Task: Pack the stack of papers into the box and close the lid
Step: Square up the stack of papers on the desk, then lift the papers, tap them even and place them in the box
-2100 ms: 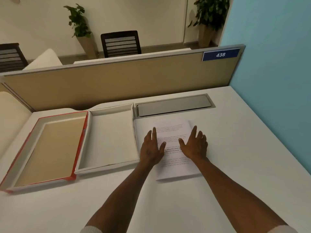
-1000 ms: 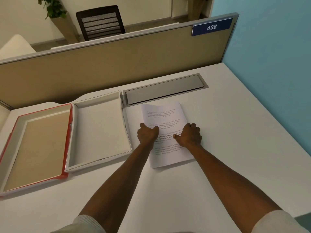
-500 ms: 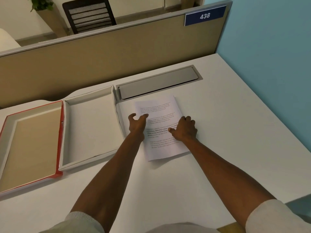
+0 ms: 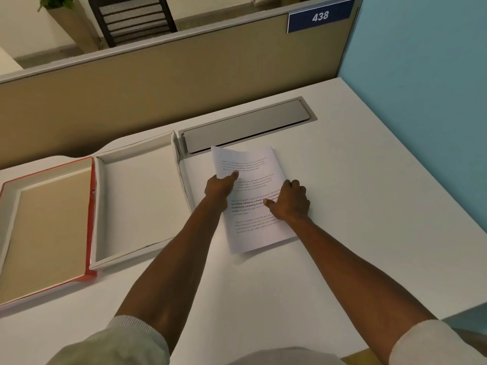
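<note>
A stack of printed papers (image 4: 254,227) lies on the white desk (image 4: 355,219), just right of the box. My left hand (image 4: 220,187) grips the stack's left edge, thumb on top, and that edge is lifted and curled upward. My right hand (image 4: 290,204) rests on the stack's right side with fingers curled, thumb pressing the top sheet. The white box (image 4: 137,196) stands open with nothing in it, touching the papers' left side. Its red-edged lid (image 4: 44,227) lies upturned to the left of the box.
A grey cable-tray cover (image 4: 245,127) is set into the desk behind the papers. A beige partition (image 4: 158,83) with a blue 438 sign (image 4: 320,17) closes the back, a light blue wall (image 4: 421,88) the right. A chair and plant stand beyond.
My left hand has slid from on top of the papers to their left edge and lifted that edge. The right hand stays pressing the right side. The view has tilted downward.
</note>
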The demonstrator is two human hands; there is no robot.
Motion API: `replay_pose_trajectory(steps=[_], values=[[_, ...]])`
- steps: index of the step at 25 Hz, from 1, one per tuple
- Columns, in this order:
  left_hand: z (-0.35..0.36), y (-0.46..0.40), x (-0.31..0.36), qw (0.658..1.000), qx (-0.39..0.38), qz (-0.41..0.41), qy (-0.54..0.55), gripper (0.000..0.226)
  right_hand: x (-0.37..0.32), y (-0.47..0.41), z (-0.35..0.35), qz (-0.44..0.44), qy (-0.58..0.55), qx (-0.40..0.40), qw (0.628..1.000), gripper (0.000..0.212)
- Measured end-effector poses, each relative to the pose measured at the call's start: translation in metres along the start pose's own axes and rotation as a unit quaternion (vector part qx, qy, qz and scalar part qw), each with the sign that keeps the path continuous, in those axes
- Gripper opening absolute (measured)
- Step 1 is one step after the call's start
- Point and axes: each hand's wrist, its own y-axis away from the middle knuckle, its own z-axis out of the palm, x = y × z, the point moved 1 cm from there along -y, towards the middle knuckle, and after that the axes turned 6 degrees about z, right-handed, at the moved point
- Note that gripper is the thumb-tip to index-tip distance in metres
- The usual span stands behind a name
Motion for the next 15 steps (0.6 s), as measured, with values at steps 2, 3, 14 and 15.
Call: replay_pose_trajectory(steps=[2, 3, 14, 15], values=[[0.004, 0.012, -0.001, 0.997, 0.039, 0.061, -0.014, 0.029, 0.003, -0.001, 0.0, -0.002, -0.005, -0.002, 1.0, 0.083], [0.005, 0.021, -0.002, 0.994, 0.048, 0.099, -0.015, 0.025, 0.006, -0.002, 0.0, -0.007, -0.013, -0.009, 1.0, 0.083], [-0.017, 0.098, -0.018, 0.939, -0.037, 0.323, 0.112, 0.02, 0.005, 0.024, -0.073, -0.007, -0.542, -0.076, 0.837, 0.067], [-0.018, 0.1, -0.016, 0.938, -0.025, 0.325, 0.117, 0.024, 0.002, 0.033, -0.072, -0.002, -0.53, -0.037, 0.847, 0.067]])
